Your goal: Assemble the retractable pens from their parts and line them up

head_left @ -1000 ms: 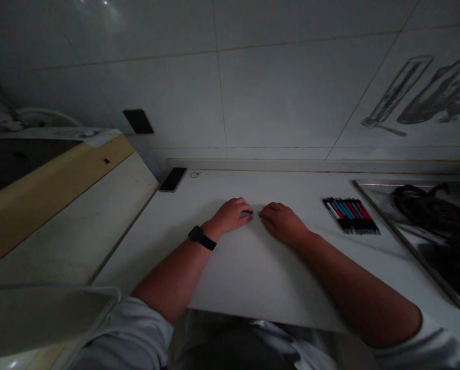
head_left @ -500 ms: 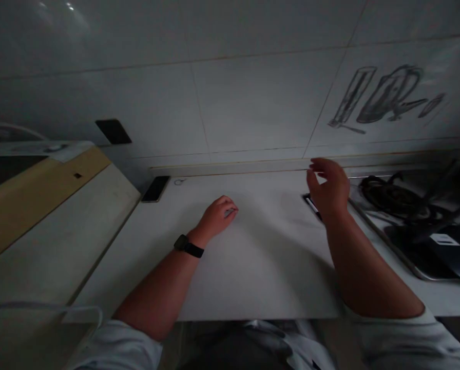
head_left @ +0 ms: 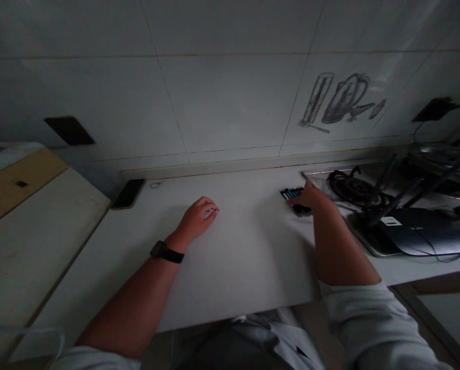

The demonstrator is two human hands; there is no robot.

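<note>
My left hand (head_left: 199,217) rests on the white countertop (head_left: 230,267), its fingers curled in towards the thumb. A small gap shows inside the curl, with nothing in it; a black watch (head_left: 166,252) is on that wrist. Towards the right of the counter, a set of pens (head_left: 291,193) lies side by side, dark with a few coloured parts. My right hand (head_left: 311,197) is closed over it from above, thumb on the near left and fingers at the far side. The hand hides part of the set.
A phone (head_left: 129,193) and a small ring-like item (head_left: 156,185) lie at the back left. On the right are a gas stove (head_left: 355,187) and a dark router with antennas (head_left: 426,231). A pale cabinet (head_left: 41,216) borders the left; the tiled wall (head_left: 230,103) is behind.
My right hand has come down from above the counter onto the set of pens. My left hand keeps its curled pose. The view has turned to the right.
</note>
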